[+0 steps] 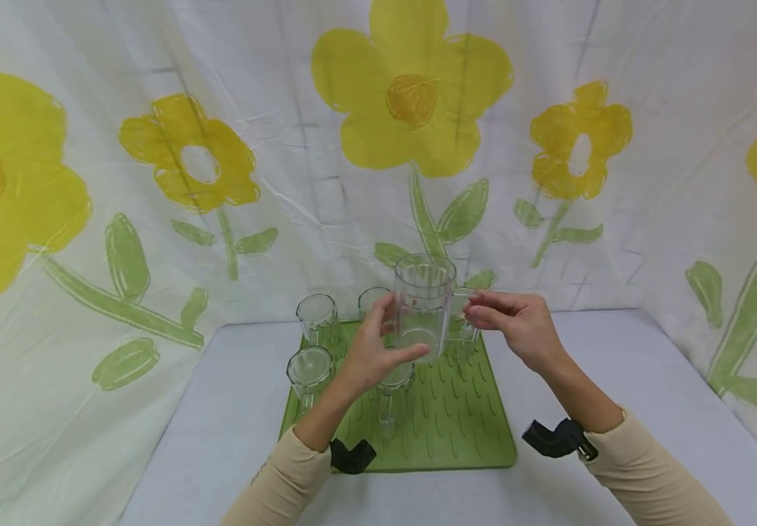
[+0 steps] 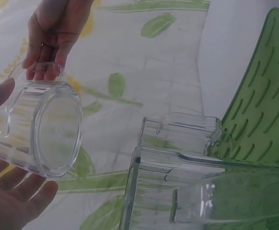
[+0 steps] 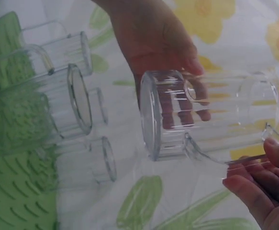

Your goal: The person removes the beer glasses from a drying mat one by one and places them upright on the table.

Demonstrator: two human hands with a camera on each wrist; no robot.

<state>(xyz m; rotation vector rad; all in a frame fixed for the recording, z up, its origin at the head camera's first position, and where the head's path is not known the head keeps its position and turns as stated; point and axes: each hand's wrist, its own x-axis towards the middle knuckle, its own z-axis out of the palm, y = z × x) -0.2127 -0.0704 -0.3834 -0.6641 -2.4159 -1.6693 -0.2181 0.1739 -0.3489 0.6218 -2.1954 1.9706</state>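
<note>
A clear glass mug (image 1: 423,310) is held upright above the green mat, its open rim facing up. My left hand (image 1: 370,352) grips the body of this mug, thumb on the near side and fingers round the far side. With fingertips and thumb, my right hand (image 1: 525,327) pinches the mug's handle at the right. The left wrist view shows the mug's thick base (image 2: 60,129) between the left thumb and fingers (image 2: 39,194). In the right wrist view the right hand (image 3: 268,187) is at the handle, and the left hand (image 3: 153,43) is partly seen through the glass.
Several other clear mugs stand upside down on the ribbed green mat (image 1: 464,431), including one at the front left (image 1: 310,369) and one at the back left (image 1: 317,314). The mat lies on a white table (image 1: 214,416). A flower-printed curtain (image 1: 326,241) hangs behind.
</note>
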